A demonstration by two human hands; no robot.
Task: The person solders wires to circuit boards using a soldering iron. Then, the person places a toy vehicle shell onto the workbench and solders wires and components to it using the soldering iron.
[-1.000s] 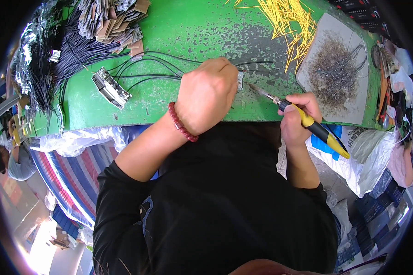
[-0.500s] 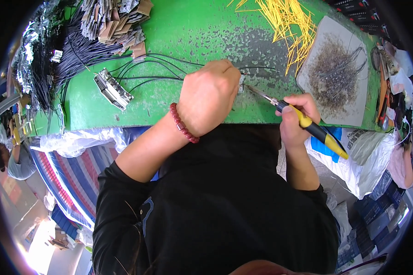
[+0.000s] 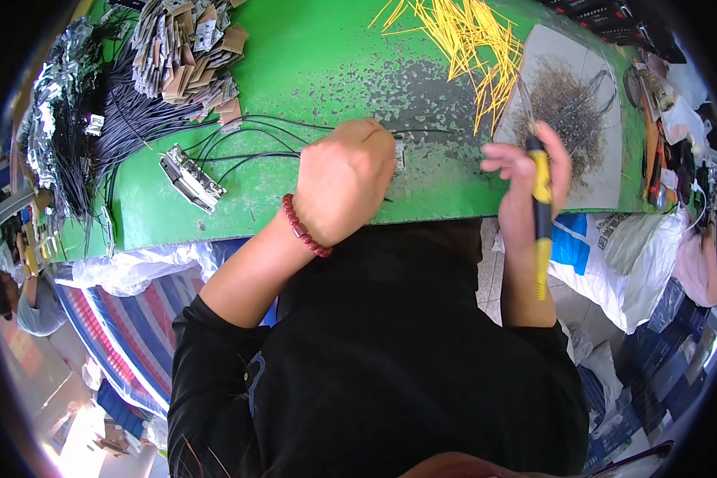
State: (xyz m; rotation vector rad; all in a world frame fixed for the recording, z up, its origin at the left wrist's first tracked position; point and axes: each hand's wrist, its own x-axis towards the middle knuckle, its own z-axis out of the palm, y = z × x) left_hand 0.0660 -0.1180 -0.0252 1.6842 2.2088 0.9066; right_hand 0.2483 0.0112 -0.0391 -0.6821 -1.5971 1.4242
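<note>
My left hand [image 3: 346, 179], with a red bead bracelet at the wrist, is closed over the ends of several black wires [image 3: 255, 127] at the table's near edge. A small silvery metal part [image 3: 400, 155] shows just beyond its fingers; most of it is hidden. My right hand [image 3: 526, 175] grips a slim tool [image 3: 542, 191] with a yellow-and-black handle and pointed metal tip. That tip is over the grey board [image 3: 609, 163], while some fingers stretch out to the left. Left of my left hand lies a silvery metal housing [image 3: 191, 177] with black wires running from it.
Yellow thin tubes [image 3: 474, 40] lie scattered at the far right of the green table [image 3: 311, 64]. Dark specks and wire loops cover part of the board. Metal-and-brown pieces [image 3: 187, 56] and bundled black cables [image 3: 135, 99] are piled far left. Plastic bags hang below the near edge.
My right hand has moved the tool away from my left hand, to the right, and turned its tip outward over the board. My left hand has shifted slightly left.
</note>
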